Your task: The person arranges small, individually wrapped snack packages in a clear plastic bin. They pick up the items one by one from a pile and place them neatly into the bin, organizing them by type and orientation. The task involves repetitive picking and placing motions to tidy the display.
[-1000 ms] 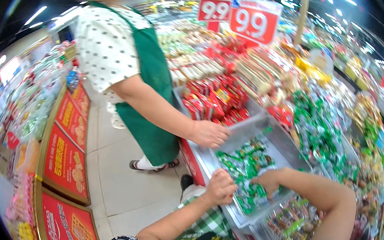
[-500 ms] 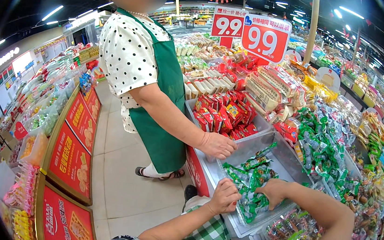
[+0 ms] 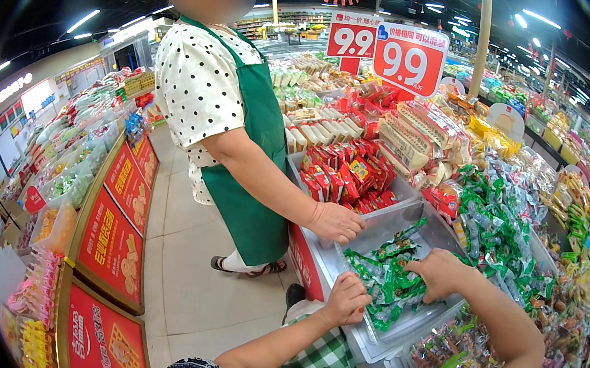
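Note:
My right hand reaches into a clear plastic bin. Its fingers are curved but apart, touching the edge of a pile of green-wrapped candies; no piece shows in its grasp. My left hand is closed at the bin's near left rim, knuckles up. What it grips, if anything, is hidden under the fingers. Across the bin's far left corner lies the hand of another person in a green apron, its fingers loosely curled.
Red-wrapped snacks fill the adjoining bin. More green candies are heaped on the right, and brown-wrapped pieces lie nearest me. Red price signs stand behind. A second display with red panels lines the aisle's left side.
My right hand has drawn up and away to the right from within the green candies, and the pile has shifted slightly. My left hand and the other person's hand stay nearly in place.

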Action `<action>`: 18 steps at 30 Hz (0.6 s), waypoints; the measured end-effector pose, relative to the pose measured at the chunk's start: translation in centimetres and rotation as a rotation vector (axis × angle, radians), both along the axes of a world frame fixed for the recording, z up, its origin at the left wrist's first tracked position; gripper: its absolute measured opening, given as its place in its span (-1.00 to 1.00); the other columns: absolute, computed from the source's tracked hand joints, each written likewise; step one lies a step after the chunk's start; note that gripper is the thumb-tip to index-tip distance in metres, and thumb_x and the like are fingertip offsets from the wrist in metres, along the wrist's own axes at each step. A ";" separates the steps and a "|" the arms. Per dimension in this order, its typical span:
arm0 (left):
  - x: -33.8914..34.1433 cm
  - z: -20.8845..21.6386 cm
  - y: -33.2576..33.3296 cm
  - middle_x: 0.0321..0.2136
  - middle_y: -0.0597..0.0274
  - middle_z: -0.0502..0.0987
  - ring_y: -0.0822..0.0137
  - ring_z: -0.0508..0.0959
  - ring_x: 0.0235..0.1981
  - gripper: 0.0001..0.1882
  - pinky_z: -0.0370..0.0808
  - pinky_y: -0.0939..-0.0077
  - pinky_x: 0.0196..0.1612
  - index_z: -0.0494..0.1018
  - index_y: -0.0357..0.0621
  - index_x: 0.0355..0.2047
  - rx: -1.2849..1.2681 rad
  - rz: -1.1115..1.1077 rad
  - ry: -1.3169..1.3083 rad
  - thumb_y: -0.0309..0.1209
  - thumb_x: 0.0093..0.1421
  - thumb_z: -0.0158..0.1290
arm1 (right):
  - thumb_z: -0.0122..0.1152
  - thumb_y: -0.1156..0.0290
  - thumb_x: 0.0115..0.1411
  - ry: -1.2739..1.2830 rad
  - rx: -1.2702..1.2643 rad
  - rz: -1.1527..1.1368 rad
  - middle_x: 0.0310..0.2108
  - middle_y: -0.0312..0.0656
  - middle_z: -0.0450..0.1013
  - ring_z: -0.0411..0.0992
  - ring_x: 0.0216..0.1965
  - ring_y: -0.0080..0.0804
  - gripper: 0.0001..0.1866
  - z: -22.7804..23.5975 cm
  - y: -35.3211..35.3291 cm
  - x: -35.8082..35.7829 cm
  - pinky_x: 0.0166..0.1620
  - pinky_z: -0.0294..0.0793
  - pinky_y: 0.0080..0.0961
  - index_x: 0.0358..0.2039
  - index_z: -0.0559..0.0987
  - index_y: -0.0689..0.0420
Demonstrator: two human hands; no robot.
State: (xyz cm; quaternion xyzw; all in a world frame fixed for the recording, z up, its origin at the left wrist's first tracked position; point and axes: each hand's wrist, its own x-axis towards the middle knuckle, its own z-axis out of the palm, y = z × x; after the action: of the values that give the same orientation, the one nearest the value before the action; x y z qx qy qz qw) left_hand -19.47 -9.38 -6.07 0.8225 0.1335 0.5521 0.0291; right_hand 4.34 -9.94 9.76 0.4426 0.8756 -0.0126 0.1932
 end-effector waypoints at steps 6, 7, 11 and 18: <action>-0.2 0.2 -0.2 -0.47 0.22 0.33 0.17 0.39 -0.32 -0.80 0.31 0.15 -0.06 0.44 -0.10 -0.49 0.002 0.021 -0.001 -0.26 0.01 -0.07 | 0.45 0.13 -0.26 0.054 0.115 -0.089 -0.45 -0.08 0.54 0.52 -0.34 -0.05 -0.27 1.7 0.2 0.0 -0.21 0.47 -0.18 0.02 0.45 -0.07; -0.1 0.1 0.0 -0.48 0.21 0.33 0.16 0.39 -0.32 -0.81 0.32 0.15 -0.07 0.43 -0.10 -0.50 0.008 0.016 -0.007 -0.27 -0.03 -0.05 | 0.45 0.13 -0.29 0.063 0.136 -0.111 -0.45 -0.08 0.54 0.52 -0.33 -0.04 -0.27 1.7 0.1 0.0 -0.19 0.46 -0.17 0.00 0.46 -0.07; 0.8 -0.7 0.6 -0.49 0.20 0.32 0.11 0.39 -0.34 -0.81 0.32 0.11 -0.10 0.43 -0.12 -0.52 0.000 -0.024 0.002 -0.31 -0.16 -0.02 | 0.41 0.18 -0.33 0.114 0.238 -0.194 -0.46 -0.07 0.52 0.50 -0.33 -0.03 -0.31 3.0 -0.8 1.1 -0.16 0.42 -0.12 -0.06 0.49 -0.04; -0.4 0.4 0.3 -0.54 0.20 0.33 0.11 0.37 -0.41 -0.83 0.29 0.15 -0.16 0.42 -0.09 -0.57 0.023 0.034 0.010 -0.29 -0.17 -0.03 | 0.33 0.32 -0.31 0.587 0.607 -0.292 -0.47 -0.01 0.50 0.50 -0.37 -0.04 -0.33 9.5 -3.0 2.6 -0.26 0.47 -0.23 -0.04 0.47 0.03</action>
State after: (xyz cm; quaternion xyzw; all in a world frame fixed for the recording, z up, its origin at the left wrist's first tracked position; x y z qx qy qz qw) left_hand -19.84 -9.13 -5.63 0.8232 0.1412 0.5499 0.0093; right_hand 6.96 -12.93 19.25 0.5760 0.7856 0.0927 -0.2059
